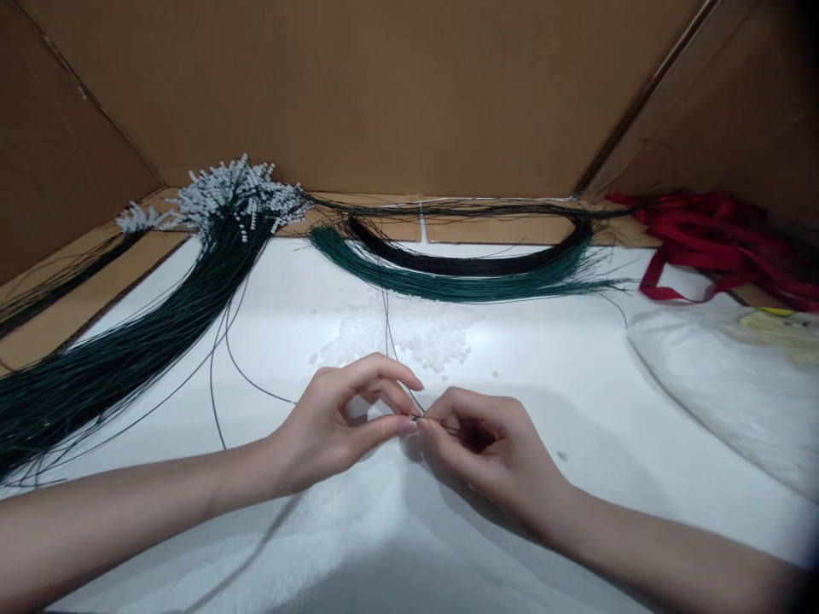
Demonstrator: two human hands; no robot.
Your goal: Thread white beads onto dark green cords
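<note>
My left hand (351,414) and my right hand (490,431) meet above the white table. Between the fingertips runs a thin dark wire (415,399), rising away toward the back. My right thumb and index finger pinch it, the other fingers curled in. My left thumb and a finger close on it just to the left, while the left index finger arches above. A tiny pale spot shows at the left fingertips; whether it is a bead or a nail I cannot tell. Just beyond my hands lie scattered small white beads (409,333).
At left lies a thick bundle of green wires (166,315) topped with white beads (236,196). Curved bundles of black wire (473,260) and green wire (448,288) lie behind. Red ribbon (697,247) and a clear plastic bag (729,375) sit right. Cardboard walls (384,94) enclose the table (563,341).
</note>
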